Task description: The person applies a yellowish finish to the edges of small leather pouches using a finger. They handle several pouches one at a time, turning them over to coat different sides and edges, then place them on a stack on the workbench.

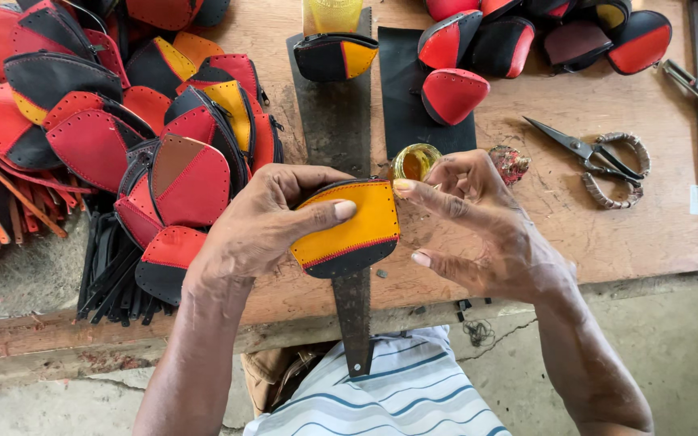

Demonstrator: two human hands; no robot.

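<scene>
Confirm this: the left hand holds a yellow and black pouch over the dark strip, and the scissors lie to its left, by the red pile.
Not quite. The head view shows the scissors to the right, beyond the right hand. The left hand does hold the pouch over the strip.

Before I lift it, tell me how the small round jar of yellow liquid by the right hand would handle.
The jar looks open-topped, so tilting it would probably spill. It seems small and light, so a nudge from the right hand would likely slide or tip it. If glass, it may be slick and breakable on the wooden bench.
</scene>
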